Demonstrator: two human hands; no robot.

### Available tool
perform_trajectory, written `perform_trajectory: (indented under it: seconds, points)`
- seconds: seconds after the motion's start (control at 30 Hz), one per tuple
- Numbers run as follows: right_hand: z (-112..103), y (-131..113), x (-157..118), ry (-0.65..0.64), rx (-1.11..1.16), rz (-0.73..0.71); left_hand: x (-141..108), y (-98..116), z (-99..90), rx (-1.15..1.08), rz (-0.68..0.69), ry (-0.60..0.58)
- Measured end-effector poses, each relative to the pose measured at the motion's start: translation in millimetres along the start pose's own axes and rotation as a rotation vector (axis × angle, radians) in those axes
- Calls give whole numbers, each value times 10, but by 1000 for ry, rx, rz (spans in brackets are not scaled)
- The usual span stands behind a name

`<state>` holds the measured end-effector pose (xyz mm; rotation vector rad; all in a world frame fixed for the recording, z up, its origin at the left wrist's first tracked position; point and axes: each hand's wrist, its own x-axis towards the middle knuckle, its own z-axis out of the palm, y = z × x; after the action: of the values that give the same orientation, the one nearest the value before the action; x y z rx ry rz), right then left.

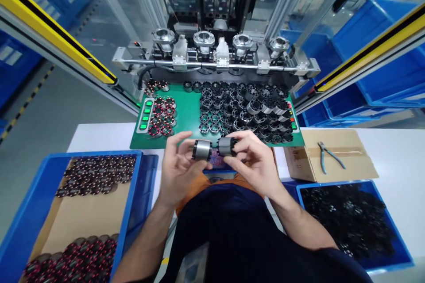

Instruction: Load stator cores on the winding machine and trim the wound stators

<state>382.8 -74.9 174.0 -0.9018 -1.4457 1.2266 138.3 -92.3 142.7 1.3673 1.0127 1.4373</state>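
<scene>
My left hand is closed around a metal ring part with black toothed ends. Gripped in my right hand is a similar ring part. The two parts are held side by side, a small gap apart, in front of the green mat. On the mat's right half are many black-and-metal ring parts, some stacked. Several copper-and-red wound rings stand at its left.
Beyond the mat is a machine rail with round metal fixtures. A blue bin of wound rings is at left, another blue bin of black parts at right. Pliers lie on a cardboard box.
</scene>
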Motion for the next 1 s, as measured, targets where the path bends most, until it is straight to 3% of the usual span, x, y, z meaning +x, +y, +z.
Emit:
perform_trajectory:
  seconds: [0.1, 0.17, 0.27, 0.37, 0.47, 0.57, 0.63, 0.73, 0.9, 1.0]
  points:
    - [13, -131, 32, -34, 314, 87, 53, 204, 160, -217, 14, -53]
    - [26, -148, 60, -81, 419, 133, 105, 277, 230, -250, 21, -71]
    - [32, -87, 10, -102, 445, 146, 158, 299, 241, -113, -2, -8]
    - [-63, 34, -245, 16, 271, 92, 178, 237, 100, 196, 16, 82]
    - [-395, 141, -615, 178, -76, 111, 212, 139, -171, 555, 64, 115]
    - [-956, 198, -844, 430, -454, 131, 278, 40, -467, 851, 101, 58]
    - [-1360, 230, -860, 560, -648, 125, 324, -52, -629, 959, 142, -6]
    - [-1852, 346, -764, 656, -748, 141, 370, -265, -800, 1029, 136, -43]
    - [-2223, 770, -617, 707, -789, 205, 398, -544, -914, 1024, -62, -72]
    - [-2304, 960, -625, 710, -788, 241, 392, -519, -884, 1035, -29, -54]
